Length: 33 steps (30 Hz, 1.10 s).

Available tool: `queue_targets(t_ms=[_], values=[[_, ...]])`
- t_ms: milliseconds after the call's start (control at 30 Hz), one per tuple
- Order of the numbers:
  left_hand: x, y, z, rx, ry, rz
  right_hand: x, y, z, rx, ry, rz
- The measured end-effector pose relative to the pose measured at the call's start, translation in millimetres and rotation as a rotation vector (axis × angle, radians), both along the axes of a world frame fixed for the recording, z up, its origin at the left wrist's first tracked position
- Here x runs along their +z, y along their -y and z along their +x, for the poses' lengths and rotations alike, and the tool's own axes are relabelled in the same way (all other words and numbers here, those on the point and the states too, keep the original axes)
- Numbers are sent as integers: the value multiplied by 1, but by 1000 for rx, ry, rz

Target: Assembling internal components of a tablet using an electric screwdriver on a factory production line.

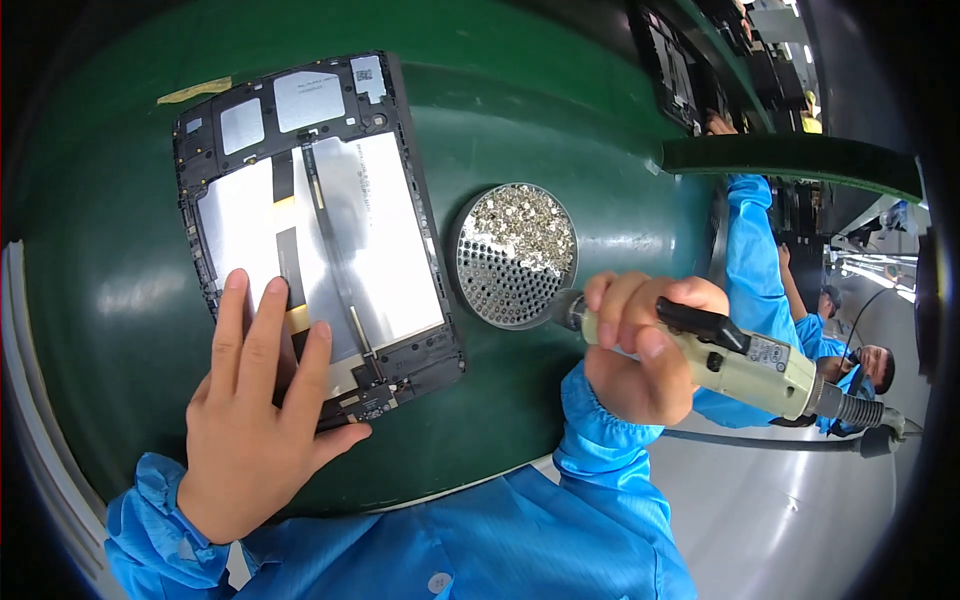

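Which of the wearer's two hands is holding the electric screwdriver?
The right hand: it wraps around the pale green electric screwdriver. The left hand holds no tool and rests, fingers spread, on the opened tablet.

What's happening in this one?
A person is working on an opened tablet lying on a green table. Their left hand rests on its lower left part, fingers spread. Their right hand grips a power screwdriver, its front end by the edge of a round dish partly covered with what look like tiny screws; whether it touches the dish is unclear. Other people in blue are off to the right.
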State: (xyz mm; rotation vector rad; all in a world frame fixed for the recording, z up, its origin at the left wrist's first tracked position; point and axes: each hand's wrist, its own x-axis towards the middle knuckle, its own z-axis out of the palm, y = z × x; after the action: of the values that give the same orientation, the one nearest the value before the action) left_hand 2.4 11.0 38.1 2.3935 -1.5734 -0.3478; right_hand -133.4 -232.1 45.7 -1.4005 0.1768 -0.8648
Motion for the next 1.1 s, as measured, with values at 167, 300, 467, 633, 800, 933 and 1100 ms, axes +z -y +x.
queue_targets(t_ms=[167, 300, 467, 633, 800, 933, 1100], values=[[0, 6, 4, 21, -88, 25, -10, 3, 3, 78, -40, -36], [16, 3, 9, 9, -47, 73, -7, -5, 7, 89, -29, -24], [7, 2, 11, 4, -13, 45, -8, -5, 12, 95, -35, -35], [-18, 7, 11, -233, -67, -343, -9, -8, 11, 85, -50, -51], [-22, 11, 9, -173, -66, -346, -12, -7, 8, 112, -41, -85], [-27, 14, 6, -188, -116, -322, -5, -10, 3, 51, -49, -112], [-27, 20, 4, -191, -132, -309, 28, -21, -7, 28, 30, -183]])
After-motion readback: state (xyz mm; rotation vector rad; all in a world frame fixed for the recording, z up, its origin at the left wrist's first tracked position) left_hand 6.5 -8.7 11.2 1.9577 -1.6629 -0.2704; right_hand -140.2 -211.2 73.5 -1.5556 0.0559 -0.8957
